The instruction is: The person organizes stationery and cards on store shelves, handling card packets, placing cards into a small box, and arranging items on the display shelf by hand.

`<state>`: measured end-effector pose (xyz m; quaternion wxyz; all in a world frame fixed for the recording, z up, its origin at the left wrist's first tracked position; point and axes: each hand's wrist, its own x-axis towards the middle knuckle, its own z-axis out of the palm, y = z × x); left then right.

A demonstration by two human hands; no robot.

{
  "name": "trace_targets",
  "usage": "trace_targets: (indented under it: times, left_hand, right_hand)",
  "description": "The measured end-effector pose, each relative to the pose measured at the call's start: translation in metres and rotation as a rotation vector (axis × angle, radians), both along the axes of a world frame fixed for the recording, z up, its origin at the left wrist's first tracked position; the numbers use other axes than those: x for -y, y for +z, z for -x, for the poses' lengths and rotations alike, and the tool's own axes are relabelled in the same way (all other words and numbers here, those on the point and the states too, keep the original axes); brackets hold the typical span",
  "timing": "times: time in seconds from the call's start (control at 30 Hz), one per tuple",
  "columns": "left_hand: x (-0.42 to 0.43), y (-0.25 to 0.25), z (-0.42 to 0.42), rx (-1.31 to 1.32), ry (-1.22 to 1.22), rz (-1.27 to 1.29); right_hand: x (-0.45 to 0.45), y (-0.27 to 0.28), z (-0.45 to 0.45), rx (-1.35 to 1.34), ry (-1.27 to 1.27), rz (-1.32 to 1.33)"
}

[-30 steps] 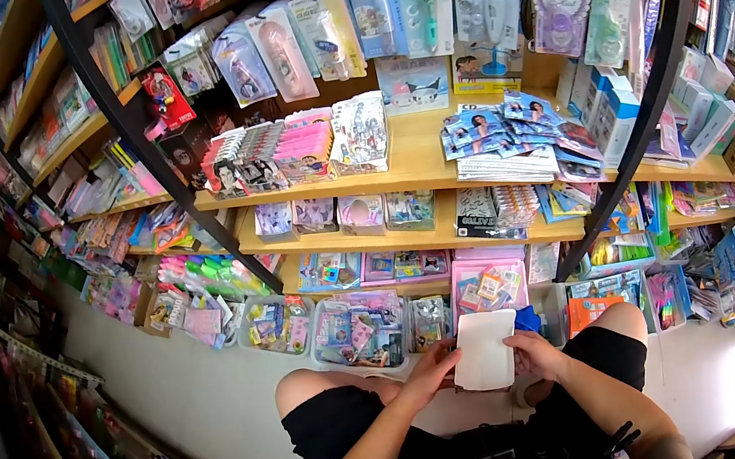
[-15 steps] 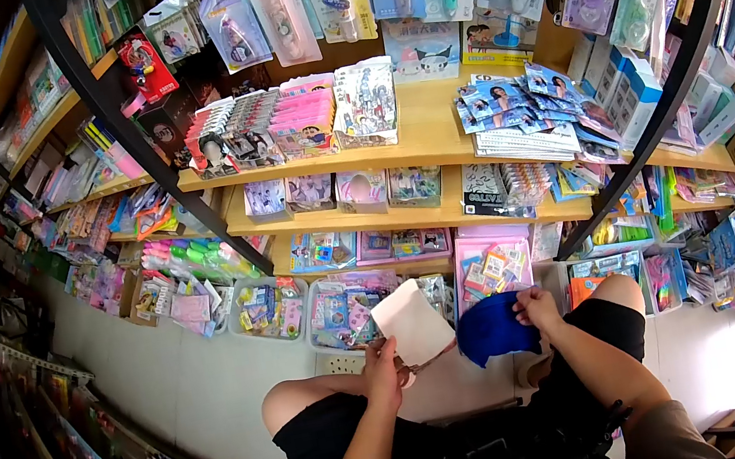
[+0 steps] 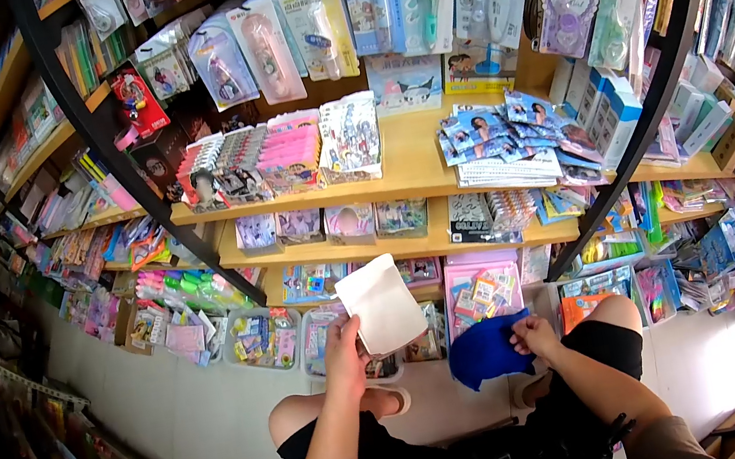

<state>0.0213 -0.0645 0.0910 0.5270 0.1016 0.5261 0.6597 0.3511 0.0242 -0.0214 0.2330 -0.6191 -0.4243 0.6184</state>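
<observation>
In the head view my left hand [image 3: 345, 356] grips a flat cream-coloured rectangular piece [image 3: 383, 303] by its left edge. The piece is tilted up, with a brownish line along its lower edge; I cannot tell whether it is a pad or a pouch. To the right, my right hand [image 3: 534, 338] is closed on the upper right of a bright blue cloth [image 3: 488, 353], which hangs limp over the floor between my knees. The two things are apart from each other.
Ahead stands a wooden shelf [image 3: 413, 154] with boxed packets [image 3: 290, 153] and blue photo packs [image 3: 498, 133]. Blister packs [image 3: 268, 53] hang above. On the floor are a clear bin [image 3: 264, 338] and a pink tray [image 3: 483, 293] of small goods. A dark shelf post [image 3: 649, 96] slants at right.
My left hand has moved left and turned the cream piece so its broad face shows more. The blue cloth and my right hand sit slightly lower and farther left. The view has tilted upward.
</observation>
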Motion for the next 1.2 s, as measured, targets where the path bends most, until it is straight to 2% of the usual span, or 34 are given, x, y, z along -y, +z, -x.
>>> trace_targets:
  times: [0.13,0.23,0.37,0.47,0.5,0.6,0.73,0.93,1.2]
  left_hand:
    - [-0.027,0.024,0.004,0.036,-0.020,-0.123]
    - [-0.043,0.008,0.005,0.232,-0.024,-0.183]
    - [-0.060,-0.001,-0.007,0.296,-0.056,-0.247]
    - [-0.065,-0.011,-0.011,0.332,-0.076,-0.192]
    - [-0.066,-0.012,-0.012,0.339,-0.073,-0.171]
    - [-0.059,-0.003,-0.015,0.285,-0.065,-0.153]
    - [-0.047,0.004,-0.020,0.197,-0.068,-0.199]
    - [-0.031,0.001,-0.018,0.096,-0.076,-0.311]
    - [-0.031,-0.003,-0.019,0.163,-0.035,-0.292]
  right_hand:
    - [0.004,-0.009,-0.025,0.039,0.030,-0.062]
    - [0.011,-0.004,-0.038,0.040,0.019,-0.071]
    - [0.020,-0.023,-0.065,0.084,0.067,-0.135]
    - [0.029,-0.036,-0.078,0.279,0.178,-0.258]
    - [0.031,-0.035,-0.078,0.137,0.101,-0.114]
    - [0.039,-0.019,-0.073,0.191,0.195,-0.052]
    - [0.043,-0.018,-0.073,0.208,0.199,-0.026]
    - [0.012,-0.004,-0.068,0.084,0.199,-0.113]
    - [-0.076,0.171,-0.025,0.143,0.166,-0.649]
